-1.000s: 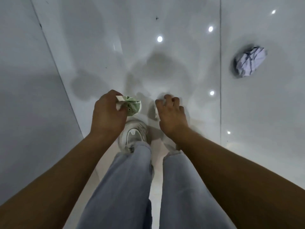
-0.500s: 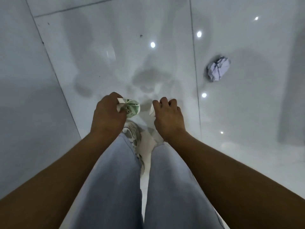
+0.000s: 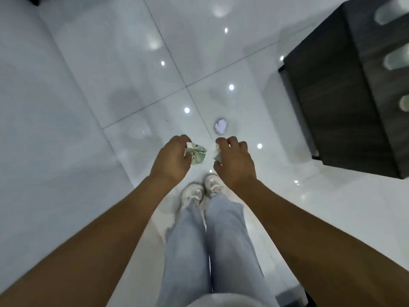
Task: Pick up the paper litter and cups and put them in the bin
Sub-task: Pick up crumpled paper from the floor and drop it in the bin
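Fingers: left (image 3: 177, 144) grip green paper (image 3: 197, 155) | right (image 3: 232, 144) grip white paper (image 3: 215, 151) | one ball (image 3: 220, 126) on floor (image 3: 110, 85)

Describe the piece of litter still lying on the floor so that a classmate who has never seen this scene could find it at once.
Start at the dark cabinet on the right, then look left across the glossy white tiled floor. Just beyond the right hand lies a crumpled white paper ball. Unlike the green-printed paper in the left hand and the white scrap in the right, nobody holds it.

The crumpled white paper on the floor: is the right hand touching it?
Apart. In the head view, bare floor tile separates the crumpled paper from the right hand, which grips another white scrap.
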{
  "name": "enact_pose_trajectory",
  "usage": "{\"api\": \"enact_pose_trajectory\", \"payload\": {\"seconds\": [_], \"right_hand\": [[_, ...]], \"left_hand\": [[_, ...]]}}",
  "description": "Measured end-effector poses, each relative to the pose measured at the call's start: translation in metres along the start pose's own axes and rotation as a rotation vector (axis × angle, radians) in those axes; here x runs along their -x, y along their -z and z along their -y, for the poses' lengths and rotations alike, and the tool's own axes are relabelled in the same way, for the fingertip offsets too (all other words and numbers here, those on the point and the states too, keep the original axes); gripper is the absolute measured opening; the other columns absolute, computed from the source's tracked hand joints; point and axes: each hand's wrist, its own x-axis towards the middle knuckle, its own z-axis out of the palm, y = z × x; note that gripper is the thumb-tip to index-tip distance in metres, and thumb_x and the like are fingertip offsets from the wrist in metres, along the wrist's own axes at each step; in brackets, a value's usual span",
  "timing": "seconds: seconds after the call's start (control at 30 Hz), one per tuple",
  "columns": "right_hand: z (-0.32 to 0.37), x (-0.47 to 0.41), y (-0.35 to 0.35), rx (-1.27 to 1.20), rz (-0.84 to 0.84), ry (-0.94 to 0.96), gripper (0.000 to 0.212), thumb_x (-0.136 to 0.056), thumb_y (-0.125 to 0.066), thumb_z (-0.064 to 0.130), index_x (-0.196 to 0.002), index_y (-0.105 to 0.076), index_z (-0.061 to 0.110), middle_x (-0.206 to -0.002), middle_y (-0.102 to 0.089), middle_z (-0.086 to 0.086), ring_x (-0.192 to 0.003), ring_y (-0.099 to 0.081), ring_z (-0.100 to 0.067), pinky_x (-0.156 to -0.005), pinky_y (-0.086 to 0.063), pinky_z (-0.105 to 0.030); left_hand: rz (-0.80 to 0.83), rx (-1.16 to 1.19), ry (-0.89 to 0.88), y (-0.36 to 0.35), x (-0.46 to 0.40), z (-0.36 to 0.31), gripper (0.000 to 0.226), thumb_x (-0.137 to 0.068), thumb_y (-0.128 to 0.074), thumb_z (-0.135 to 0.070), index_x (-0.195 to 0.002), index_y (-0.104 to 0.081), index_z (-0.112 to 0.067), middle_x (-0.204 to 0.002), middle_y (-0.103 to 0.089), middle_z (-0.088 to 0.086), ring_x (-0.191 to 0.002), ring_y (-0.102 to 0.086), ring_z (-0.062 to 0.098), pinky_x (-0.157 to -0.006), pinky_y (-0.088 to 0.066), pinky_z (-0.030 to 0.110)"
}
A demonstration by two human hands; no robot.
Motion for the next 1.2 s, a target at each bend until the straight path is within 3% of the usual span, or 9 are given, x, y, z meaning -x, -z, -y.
{"api": "enact_pose_trajectory", "payload": {"seconds": [0.17, 0.37, 0.5, 0.57, 0.7, 0.87, 1.0, 1.2], "right_hand": [[-0.003, 0.093, 0.087, -0.098, -0.14, -0.151, 0.049, -0.084, -0.056, 0.013, -0.132, -0.046, 0.015, -0.122, -0.048, -0.008, -0.108, -0.044, -0.03, -0.073, -0.042, -0.034], [-0.046, 0.209, 0.139, -0.225, -0.279, -0.435, 0.048, -0.087, -0.057, 0.016, -0.132, -0.042, 0.018, -0.126, -0.046, -0.006, -0.113, -0.041, -0.028, -0.078, -0.044, -0.035], [-0.095, 0.285, 0.158, -0.331, -0.371, -0.636, 0.05, -0.086, -0.062, 0.018, -0.132, -0.042, 0.02, -0.127, -0.046, -0.005, -0.114, -0.041, -0.028, -0.081, -0.046, -0.037], [-0.127, 0.322, 0.164, -0.369, -0.422, -0.717, 0.05, -0.086, -0.062, 0.018, -0.132, -0.042, 0.02, -0.127, -0.046, -0.005, -0.114, -0.042, -0.028, -0.083, -0.046, -0.036], [-0.2, 0.399, 0.163, -0.435, -0.492, -0.857, 0.047, -0.087, -0.059, 0.017, -0.131, -0.043, 0.019, -0.124, -0.046, -0.005, -0.113, -0.042, -0.028, -0.077, -0.044, -0.033], [-0.31, 0.491, 0.148, -0.485, -0.534, -0.965, 0.044, -0.086, -0.058, 0.017, -0.127, -0.044, 0.016, -0.12, -0.046, -0.006, -0.107, -0.043, -0.028, -0.07, -0.038, -0.03], [-0.395, 0.554, 0.146, -0.53, -0.572, -1.031, 0.044, -0.085, -0.059, 0.018, -0.127, -0.044, 0.016, -0.121, -0.046, -0.006, -0.108, -0.043, -0.029, -0.07, -0.037, -0.031], [-0.496, 0.609, 0.154, -0.602, -0.614, -1.097, 0.046, -0.084, -0.059, 0.015, -0.128, -0.045, 0.017, -0.121, -0.046, -0.005, -0.108, -0.043, -0.028, -0.068, -0.037, -0.031]], "left_hand": [[0.071, -0.135, -0.177, 0.043, 0.055, -0.096, 0.027, -0.09, -0.049, -0.009, -0.117, -0.055, -0.009, -0.107, -0.057, 0.012, -0.094, -0.058, 0.032, -0.081, -0.048, 0.039], [0.163, -0.258, -0.367, 0.05, 0.121, -0.194, 0.023, -0.088, -0.047, -0.004, -0.107, -0.056, -0.012, -0.105, -0.056, 0.008, -0.094, -0.057, 0.029, -0.073, -0.042, 0.031], [0.281, -0.335, -0.505, 0.025, 0.159, -0.258, 0.023, -0.084, -0.048, -0.002, -0.096, -0.058, -0.019, -0.095, -0.056, -0.001, -0.09, -0.059, 0.024, -0.084, -0.045, 0.035], [0.342, -0.384, -0.571, 0.002, 0.175, -0.293, 0.023, -0.083, -0.048, -0.003, -0.093, -0.057, -0.023, -0.095, -0.058, -0.002, -0.088, -0.059, 0.022, -0.084, -0.047, 0.039], [0.451, -0.455, -0.724, -0.063, 0.209, -0.37, 0.021, -0.087, -0.046, -0.002, -0.099, -0.059, -0.013, -0.102, -0.06, 0.005, -0.088, -0.058, 0.022, -0.072, -0.045, 0.026], [0.504, -0.529, -0.854, -0.171, 0.254, -0.478, 0.021, -0.089, -0.047, -0.004, -0.104, -0.059, -0.012, -0.108, -0.06, 0.005, -0.087, -0.056, 0.019, -0.069, -0.041, 0.025], [0.552, -0.581, -0.944, -0.25, 0.298, -0.554, 0.028, -0.091, -0.045, -0.003, -0.113, -0.058, -0.013, -0.114, -0.058, 0.005, -0.096, -0.058, 0.023, -0.072, -0.043, 0.027], [0.545, -0.654, -1.002, -0.335, 0.327, -0.646, 0.028, -0.09, -0.045, -0.003, -0.113, -0.058, -0.012, -0.111, -0.058, 0.008, -0.096, -0.058, 0.027, -0.078, -0.048, 0.033]]}}
